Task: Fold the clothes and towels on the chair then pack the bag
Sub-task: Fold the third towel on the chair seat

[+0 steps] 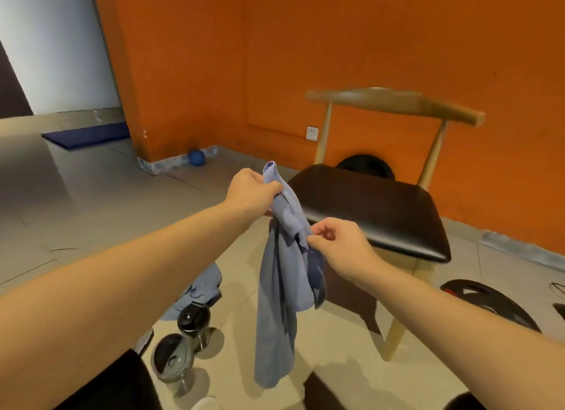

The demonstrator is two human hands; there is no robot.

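Note:
A blue-grey towel (pixel 279 302) hangs bunched in the air in front of the wooden chair (pixel 394 201), whose black seat is bare. My left hand (pixel 252 192) grips the towel's top end. Lower down, my right hand (pixel 336 244) pinches an edge of the same towel between thumb and fingers. A second blue cloth (pixel 201 287) lies crumpled on the floor below my left forearm. No bag can be made out.
Two dark-lidded bottles (pixel 194 318) (pixel 172 359) stand on the tiled floor at lower left. Black weight plates (pixel 486 299) lie at the right, and another leans behind the chair. A blue ball (pixel 196 157) and a blue mat (pixel 87 134) lie by the orange wall.

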